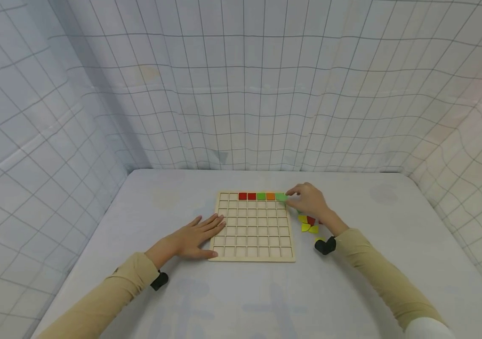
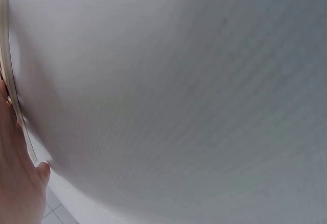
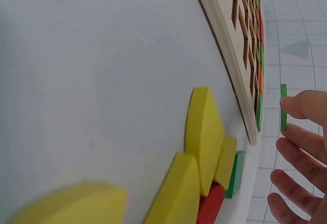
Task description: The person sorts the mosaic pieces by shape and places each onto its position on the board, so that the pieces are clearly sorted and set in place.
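Two tan sleeves reach forward over a pale worktop [image 1: 139, 197]. Flat on that surface lies the left hand [image 1: 192, 238], fingers straight and slightly spread, their tips touching the left edge of a wooden grid board [image 1: 254, 246]. On the far side of the board, the right hand [image 1: 309, 200] pinches a light green square tile [image 1: 281, 197] between thumb and forefinger. From the right wrist view the tile [image 3: 283, 106] stands on edge, gripped at the fingertips [image 3: 299, 104], just beside the board's rim [image 3: 232, 55] and not yet seated; the other fingers hang loosely spread below it.

Counted along the board's far row, to the left of the pinching fingers: two red tiles [image 1: 247, 196], one green tile [image 1: 261, 196] and one orange tile [image 1: 270, 196], four seated in all, with the held tile at the row's right end. Two cells at the row's left end are bare, as are the rows nearer the person.

Under the right wrist, just off the board's right edge, sits a small heap of loose pieces [image 1: 310, 225]: at least three yellow, one red and one green in the wrist view, some overlapping so the full count cannot be told.
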A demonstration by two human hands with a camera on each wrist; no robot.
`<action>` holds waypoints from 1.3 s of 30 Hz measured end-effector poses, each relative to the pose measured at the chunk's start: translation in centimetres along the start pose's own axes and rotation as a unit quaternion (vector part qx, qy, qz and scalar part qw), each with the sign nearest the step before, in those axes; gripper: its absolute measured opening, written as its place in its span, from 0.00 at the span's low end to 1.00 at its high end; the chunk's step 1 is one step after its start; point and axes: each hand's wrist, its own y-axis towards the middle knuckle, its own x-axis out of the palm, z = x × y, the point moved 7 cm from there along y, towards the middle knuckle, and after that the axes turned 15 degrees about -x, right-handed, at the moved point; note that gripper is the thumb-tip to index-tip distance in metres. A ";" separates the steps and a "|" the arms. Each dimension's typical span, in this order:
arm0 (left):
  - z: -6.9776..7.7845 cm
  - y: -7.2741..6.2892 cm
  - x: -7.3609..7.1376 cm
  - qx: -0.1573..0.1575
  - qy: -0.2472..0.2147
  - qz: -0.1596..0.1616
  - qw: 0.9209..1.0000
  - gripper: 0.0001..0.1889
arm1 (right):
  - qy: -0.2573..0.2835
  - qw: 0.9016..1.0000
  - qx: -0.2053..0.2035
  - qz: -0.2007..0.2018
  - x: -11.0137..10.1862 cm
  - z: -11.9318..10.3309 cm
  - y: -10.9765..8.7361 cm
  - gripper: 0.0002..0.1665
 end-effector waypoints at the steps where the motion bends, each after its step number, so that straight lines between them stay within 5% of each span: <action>1: 0.0 0.0 0.0 0.000 0.000 -0.001 1.000 0.45 | 0.002 1.000 -0.002 -0.001 0.2 -0.2 0.2 0.17; 39: 0.1 0.0 -0.2 0.007 -0.008 -0.008 1.000 0.45 | 0.005 0.998 -0.060 -0.019 4.0 -5.3 6.1 0.17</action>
